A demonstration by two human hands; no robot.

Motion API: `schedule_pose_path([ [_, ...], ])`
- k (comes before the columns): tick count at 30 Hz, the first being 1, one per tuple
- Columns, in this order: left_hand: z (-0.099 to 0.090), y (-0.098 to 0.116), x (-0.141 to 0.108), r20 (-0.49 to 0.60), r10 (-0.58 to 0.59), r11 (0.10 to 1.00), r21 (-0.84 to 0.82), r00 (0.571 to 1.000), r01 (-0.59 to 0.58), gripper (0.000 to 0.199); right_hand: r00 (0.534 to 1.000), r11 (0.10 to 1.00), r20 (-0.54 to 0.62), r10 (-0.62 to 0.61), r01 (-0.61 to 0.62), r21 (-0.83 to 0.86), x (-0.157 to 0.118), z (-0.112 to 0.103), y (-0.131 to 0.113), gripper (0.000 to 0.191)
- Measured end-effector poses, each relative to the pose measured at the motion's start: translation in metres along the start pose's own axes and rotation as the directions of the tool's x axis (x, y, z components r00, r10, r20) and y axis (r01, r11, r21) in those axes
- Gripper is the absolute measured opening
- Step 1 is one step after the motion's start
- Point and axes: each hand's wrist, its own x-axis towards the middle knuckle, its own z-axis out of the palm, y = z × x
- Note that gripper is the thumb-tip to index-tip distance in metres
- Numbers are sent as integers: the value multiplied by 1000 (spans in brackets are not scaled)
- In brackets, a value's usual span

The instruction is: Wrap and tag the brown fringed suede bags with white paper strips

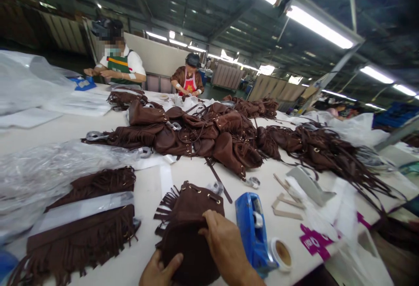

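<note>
A: Bag where?
B: Brown fringed bag is laid on the table, between both hands; long axis pointed away, eyelets at far end.
A: Grip?
B: Upper right part pinched by right hand, lower left edge held by left hand.
A: Nearer the eyelets?
B: Right. Blue tape dispenser seen just right of it.

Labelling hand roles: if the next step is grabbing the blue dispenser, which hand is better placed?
Right, I'd say. The right hand is right beside the dispenser; the left hand is at the bag's far side and would have to cross it. Both hands are on the bag, though.
</note>
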Motion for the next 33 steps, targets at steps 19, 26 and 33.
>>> schedule_pose_path([
  [19,-6,22,-5,143,155,971,162,978,-178,74,904,696,147,403,-406,592,-47,36,32,43],
  [26,2,29,2,71,-45,969,244,996,26,55,995,921,-8,98,-87,379,-54,32,41,23],
  [33,0,27,1,83,-25,979,202,996,8,57,984,847,103,-144,68,528,-40,7,38,78],
])
